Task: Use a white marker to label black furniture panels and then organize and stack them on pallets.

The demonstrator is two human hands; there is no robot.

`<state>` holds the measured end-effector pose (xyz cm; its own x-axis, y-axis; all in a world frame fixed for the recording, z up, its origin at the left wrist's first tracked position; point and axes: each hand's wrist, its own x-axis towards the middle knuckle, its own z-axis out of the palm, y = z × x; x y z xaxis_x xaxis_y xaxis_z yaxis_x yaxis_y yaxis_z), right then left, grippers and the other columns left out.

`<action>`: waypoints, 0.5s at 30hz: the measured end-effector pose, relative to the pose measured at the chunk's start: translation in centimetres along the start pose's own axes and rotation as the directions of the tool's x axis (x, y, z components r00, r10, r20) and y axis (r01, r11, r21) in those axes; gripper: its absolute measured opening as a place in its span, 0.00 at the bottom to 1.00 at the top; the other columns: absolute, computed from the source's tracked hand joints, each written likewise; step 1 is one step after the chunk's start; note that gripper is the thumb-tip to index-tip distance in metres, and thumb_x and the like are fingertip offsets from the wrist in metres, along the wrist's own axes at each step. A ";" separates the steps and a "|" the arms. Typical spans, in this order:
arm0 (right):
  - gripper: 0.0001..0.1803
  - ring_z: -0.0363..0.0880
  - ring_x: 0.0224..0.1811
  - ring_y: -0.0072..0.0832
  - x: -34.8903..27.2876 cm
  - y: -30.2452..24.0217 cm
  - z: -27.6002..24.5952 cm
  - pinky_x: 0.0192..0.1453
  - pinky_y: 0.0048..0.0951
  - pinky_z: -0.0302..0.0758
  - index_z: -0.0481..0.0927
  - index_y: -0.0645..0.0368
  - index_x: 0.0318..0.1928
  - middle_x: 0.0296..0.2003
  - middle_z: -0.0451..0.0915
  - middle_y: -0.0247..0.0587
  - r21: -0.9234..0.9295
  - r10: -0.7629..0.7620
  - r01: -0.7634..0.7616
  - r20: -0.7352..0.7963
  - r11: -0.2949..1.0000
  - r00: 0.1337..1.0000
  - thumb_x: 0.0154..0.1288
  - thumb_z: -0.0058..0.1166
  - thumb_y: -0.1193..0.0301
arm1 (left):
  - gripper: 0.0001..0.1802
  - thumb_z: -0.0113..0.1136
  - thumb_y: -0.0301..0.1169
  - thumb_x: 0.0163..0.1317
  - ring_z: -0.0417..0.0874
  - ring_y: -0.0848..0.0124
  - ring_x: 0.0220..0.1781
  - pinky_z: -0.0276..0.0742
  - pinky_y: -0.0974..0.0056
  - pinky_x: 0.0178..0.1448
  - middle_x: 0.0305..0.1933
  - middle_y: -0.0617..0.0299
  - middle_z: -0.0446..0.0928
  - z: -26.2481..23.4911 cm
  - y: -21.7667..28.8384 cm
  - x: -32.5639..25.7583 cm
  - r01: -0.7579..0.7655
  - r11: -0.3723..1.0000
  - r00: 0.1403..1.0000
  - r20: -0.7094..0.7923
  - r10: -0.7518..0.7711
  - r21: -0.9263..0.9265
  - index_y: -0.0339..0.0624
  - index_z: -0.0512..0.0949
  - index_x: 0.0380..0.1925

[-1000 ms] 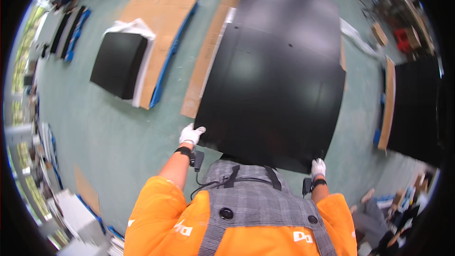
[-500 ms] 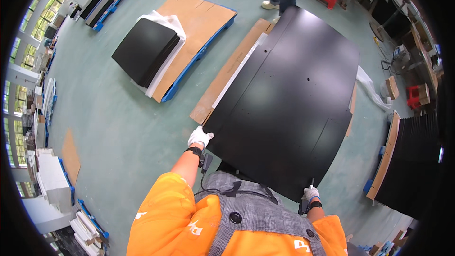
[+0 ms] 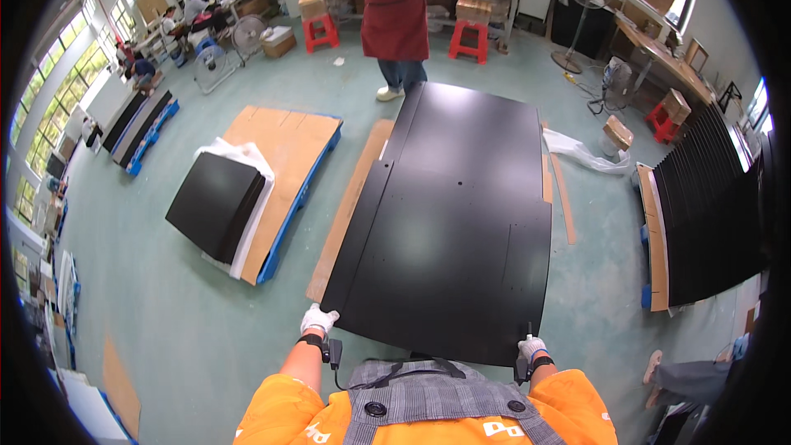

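A large black panel (image 3: pixel 449 222) with small holes and a narrow strip along its left side lies in front of me. My left hand (image 3: pixel 320 318), in a white glove, is closed on its near left corner, thumb on top. At the near right corner my right hand (image 3: pixel 531 348), also gloved, grips the edge with its fingers partly hidden. A thin dark upright piece, too small to name, shows beside that hand. Under the panel's left side runs a cardboard sheet (image 3: pixel 350 222).
At left, a stack of smaller black panels (image 3: pixel 216 204) rests on a cardboard-covered blue pallet (image 3: pixel 301 198). A co-worker in a red apron (image 3: pixel 394 8) stands beyond the far end. Black panels (image 3: pixel 709 222) fill a pallet at right. Clear plastic film (image 3: pixel 585 152) and another person's leg (image 3: pixel 692 381) are also at right.
My view has tipped up, bringing the co-worker's apron and the far benches into sight. Both hands still hold the panel, which now sits straighter before me.
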<state>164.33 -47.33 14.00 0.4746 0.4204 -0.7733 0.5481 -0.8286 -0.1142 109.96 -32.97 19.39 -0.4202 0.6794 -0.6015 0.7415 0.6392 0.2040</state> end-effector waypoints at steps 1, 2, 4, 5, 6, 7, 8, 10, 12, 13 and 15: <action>0.17 0.78 0.46 0.43 2.0 1.7 1.2 0.50 0.39 0.75 0.80 0.59 0.39 0.38 0.80 0.51 0.008 0.006 -0.006 -0.016 1.000 1.000 0.58 0.47 0.61 | 0.41 0.64 0.49 0.48 0.71 0.53 0.61 0.67 0.57 0.63 0.59 0.44 0.69 -0.1 0.0 0.0 -0.051 0.999 0.999 -0.017 0.051 -0.001 0.34 0.66 0.58; 0.16 0.78 0.48 0.43 4.5 3.4 2.5 0.51 0.38 0.74 0.80 0.56 0.42 0.40 0.80 0.50 -0.214 -0.082 0.077 -0.016 0.974 0.996 0.57 0.48 0.63 | 0.40 0.62 0.50 0.50 0.70 0.54 0.62 0.65 0.58 0.65 0.60 0.45 0.69 -0.4 0.2 -0.1 -0.082 0.997 0.997 0.008 0.081 0.003 0.35 0.67 0.58; 0.11 0.78 0.43 0.41 5.8 5.5 5.0 0.48 0.37 0.74 0.79 0.54 0.35 0.37 0.79 0.46 -0.248 -0.182 0.133 -0.189 0.960 0.965 0.58 0.47 0.64 | 0.37 0.60 0.51 0.53 0.69 0.56 0.63 0.64 0.57 0.65 0.61 0.50 0.69 -0.9 -0.1 -0.1 -0.127 0.991 0.990 0.063 0.125 0.036 0.41 0.68 0.59; 0.10 0.78 0.40 0.41 6.3 6.0 6.4 0.45 0.36 0.74 0.78 0.54 0.32 0.34 0.79 0.45 0.207 0.071 -0.012 -0.280 0.978 0.957 0.58 0.47 0.64 | 0.36 0.60 0.52 0.53 0.69 0.56 0.63 0.64 0.57 0.65 0.61 0.51 0.69 -1.0 -0.5 -0.4 -0.163 0.986 0.984 0.076 0.160 0.035 0.42 0.69 0.58; 0.08 0.75 0.33 0.40 9.1 7.6 8.1 0.39 0.37 0.72 0.75 0.53 0.28 0.29 0.77 0.43 0.853 0.321 -0.013 -0.182 0.523 0.929 0.58 0.47 0.64 | 0.35 0.58 0.52 0.54 0.69 0.57 0.63 0.64 0.57 0.65 0.61 0.52 0.70 -1.1 -1.3 -0.4 -0.195 0.980 0.978 0.084 0.190 0.051 0.43 0.70 0.58; 0.08 0.75 0.33 0.40 10.4 7.5 8.9 0.39 0.37 0.72 0.75 0.53 0.28 0.29 0.77 0.43 0.859 0.321 -0.008 -0.183 0.512 0.929 0.58 0.47 0.64 | 0.35 0.57 0.53 0.54 0.69 0.57 0.63 0.64 0.57 0.65 0.60 0.52 0.70 -1.4 -2.3 -0.6 -0.224 0.972 0.971 0.102 0.216 0.071 0.44 0.70 0.57; 0.07 0.75 0.31 0.41 10.8 7.7 9.9 0.37 0.38 0.71 0.75 0.53 0.27 0.27 0.76 0.44 0.821 0.267 0.115 -0.310 0.559 0.913 0.58 0.47 0.65 | 0.34 0.56 0.53 0.55 0.69 0.56 0.63 0.64 0.57 0.65 0.60 0.52 0.70 -2.0 -4.0 -0.9 -0.253 0.966 0.961 0.126 0.244 0.057 0.44 0.70 0.57; 0.07 0.73 0.27 0.43 10.7 7.1 12.2 0.33 0.40 0.70 0.75 0.52 0.26 0.24 0.75 0.44 0.689 0.147 0.347 -0.550 0.636 0.822 0.58 0.46 0.66 | 0.34 0.55 0.54 0.55 0.70 0.55 0.62 0.64 0.57 0.65 0.59 0.51 0.71 -2.5 -8.4 -1.7 -0.291 0.956 0.951 0.120 0.285 0.033 0.43 0.72 0.56; 0.06 0.78 0.32 0.44 7.2 2.8 13.6 0.35 0.40 0.73 0.77 0.52 0.26 0.26 0.78 0.45 0.373 0.097 0.222 -0.671 0.901 0.735 0.56 0.48 0.67 | 0.34 0.53 0.54 0.55 0.70 0.56 0.61 0.64 0.57 0.64 0.58 0.50 0.71 -2.7 -13.2 -2.5 -0.255 0.967 0.963 0.097 0.251 0.029 0.42 0.72 0.55; 0.06 0.79 0.34 0.44 -0.9 -1.9 12.1 0.37 0.41 0.73 0.78 0.52 0.27 0.27 0.78 0.45 0.278 0.074 0.150 -0.657 0.949 0.750 0.56 0.49 0.66 | 0.33 0.53 0.53 0.55 0.70 0.55 0.61 0.64 0.58 0.64 0.58 0.50 0.72 -2.9 -15.3 -2.6 -0.244 0.969 0.966 0.092 0.240 0.041 0.41 0.73 0.54; 0.07 0.79 0.34 0.44 -6.2 -4.7 11.6 0.38 0.41 0.74 0.78 0.52 0.27 0.28 0.79 0.45 0.279 0.034 0.180 -0.621 0.943 0.783 0.56 0.49 0.65 | 0.33 0.53 0.54 0.54 0.71 0.55 0.61 0.65 0.59 0.63 0.57 0.49 0.72 -2.7 -20.6 -2.0 -0.241 0.969 0.966 0.102 0.236 0.045 0.40 0.74 0.52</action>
<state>150.80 -50.36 12.05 0.8177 0.5308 -0.2227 0.4102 -0.8088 -0.4214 94.08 -46.57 18.52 -0.1781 0.7707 -0.6118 0.8435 0.4397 0.3084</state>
